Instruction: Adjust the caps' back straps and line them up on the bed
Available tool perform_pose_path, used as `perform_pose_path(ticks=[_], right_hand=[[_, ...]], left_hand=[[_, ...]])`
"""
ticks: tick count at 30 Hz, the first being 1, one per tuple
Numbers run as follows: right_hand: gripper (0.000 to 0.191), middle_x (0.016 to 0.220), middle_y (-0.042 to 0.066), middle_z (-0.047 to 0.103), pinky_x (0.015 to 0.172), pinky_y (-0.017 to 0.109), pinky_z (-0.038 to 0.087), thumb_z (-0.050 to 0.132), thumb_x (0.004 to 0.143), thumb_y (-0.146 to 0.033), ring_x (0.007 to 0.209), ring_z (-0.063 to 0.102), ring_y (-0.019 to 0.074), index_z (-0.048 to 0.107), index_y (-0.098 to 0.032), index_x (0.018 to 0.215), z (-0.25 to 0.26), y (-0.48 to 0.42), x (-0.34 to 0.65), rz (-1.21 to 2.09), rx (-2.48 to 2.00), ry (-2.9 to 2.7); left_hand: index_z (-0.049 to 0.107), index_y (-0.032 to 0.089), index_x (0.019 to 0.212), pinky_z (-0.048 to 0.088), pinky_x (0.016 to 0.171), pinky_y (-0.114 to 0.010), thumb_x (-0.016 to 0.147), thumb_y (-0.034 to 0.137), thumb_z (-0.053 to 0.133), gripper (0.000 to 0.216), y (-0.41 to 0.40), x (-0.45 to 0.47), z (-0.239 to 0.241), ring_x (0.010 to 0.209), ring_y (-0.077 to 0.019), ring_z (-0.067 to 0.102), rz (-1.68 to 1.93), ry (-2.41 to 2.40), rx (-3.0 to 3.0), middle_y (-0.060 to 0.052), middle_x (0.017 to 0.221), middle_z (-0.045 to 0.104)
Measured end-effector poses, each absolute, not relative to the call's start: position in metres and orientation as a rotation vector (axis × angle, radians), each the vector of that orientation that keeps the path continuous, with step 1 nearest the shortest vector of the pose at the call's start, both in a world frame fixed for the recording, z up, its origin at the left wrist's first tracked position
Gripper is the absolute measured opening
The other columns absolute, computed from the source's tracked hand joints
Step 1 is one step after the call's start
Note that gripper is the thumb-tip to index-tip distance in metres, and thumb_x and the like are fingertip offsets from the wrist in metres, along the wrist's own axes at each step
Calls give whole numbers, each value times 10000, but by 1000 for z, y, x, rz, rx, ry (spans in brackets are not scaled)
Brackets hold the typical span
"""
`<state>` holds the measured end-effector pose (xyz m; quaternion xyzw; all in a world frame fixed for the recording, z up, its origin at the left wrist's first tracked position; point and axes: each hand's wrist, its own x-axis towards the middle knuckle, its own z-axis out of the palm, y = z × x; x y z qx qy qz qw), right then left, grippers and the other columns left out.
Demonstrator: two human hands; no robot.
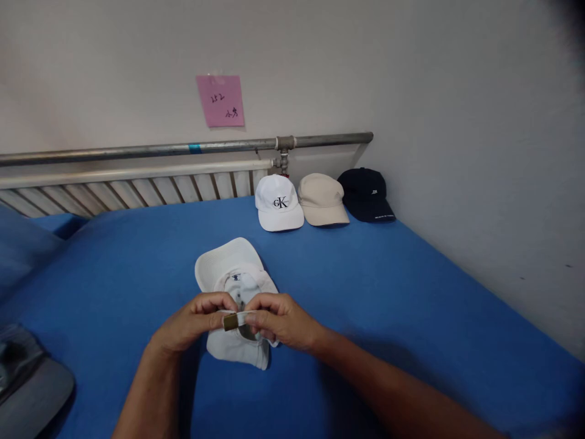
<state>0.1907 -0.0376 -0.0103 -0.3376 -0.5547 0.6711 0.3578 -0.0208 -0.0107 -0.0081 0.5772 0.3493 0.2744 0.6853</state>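
- White cap (247,281), a small dark mark on it, its brim pointing far-left, over the blue cover (365,292).
- Brass-coloured buckle (231,322) on its near strap (242,317).
- Left hand (201,314), right hand (283,320): fingers pinched closed on the strap.

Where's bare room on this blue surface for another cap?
Bare blue surface lies between the held cap and grey cap, and between the right hand and side wall. Crowded: the back row, white cap, beige cap, black cap.
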Motion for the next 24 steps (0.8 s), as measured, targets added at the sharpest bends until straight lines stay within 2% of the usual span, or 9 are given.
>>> perform_pose_path(ticks=[3, 8, 12, 16, 20, 24], right_hand=[[180, 591, -40, 533, 487, 201, 330, 610, 800, -326, 506, 420, 67, 613, -167, 716, -10, -38, 190, 1639, -872, -1445], [130, 693, -17, 594, 599, 224, 401, 598, 816, -283, 642, 509, 98, 649, -173, 767, -8, -42, 190, 1446, -872, -1591], [197, 651, -28, 546, 554, 215, 365, 590, 825, -337, 588, 451, 83, 614, -165, 732, -11, -44, 187, 1458, -881, -1513], [195, 607, -36, 524, 498, 203, 318, 594, 808, -316, 529, 405, 68, 586, -166, 683, -12, -43, 185, 1519, -945, -1463], [168, 569, -45, 517, 454, 197, 296, 600, 791, -289, 478, 394, 61, 567, -175, 672, -12, -39, 184, 1607, -1020, -1326], [198, 534, -59, 490, 424, 190, 288, 614, 777, -309, 430, 378, 46, 535, -176, 653, -15, -36, 183, 1688, -1007, -1159]], left_hand=[[672, 139, 705, 345, 591, -212, 747, 322, 732, 197, -10, -20, -9, 609, -106, 468, 617, 781, 1301, -2, 641, 589], [650, 144, 695, 326, 563, -216, 750, 372, 716, 243, -11, -20, -9, 576, -106, 436, 635, 785, 1291, 13, 599, 548], [645, 143, 690, 340, 577, -216, 756, 373, 710, 248, -12, -18, -7, 594, -109, 445, 651, 828, 1281, 8, 618, 555], [645, 142, 690, 357, 588, -215, 756, 350, 715, 230, -12, -17, -6, 602, -107, 458, 656, 850, 1279, 7, 625, 560], [677, 178, 839, 409, 689, -225, 769, 321, 718, 165, -12, -17, -6, 740, -132, 545, 720, 851, 1301, -9, 778, 635], [636, 245, 1037, 439, 756, -242, 694, 260, 786, 375, -13, -16, -5, 913, -171, 568, 720, 829, 1379, -25, 1002, 649]])
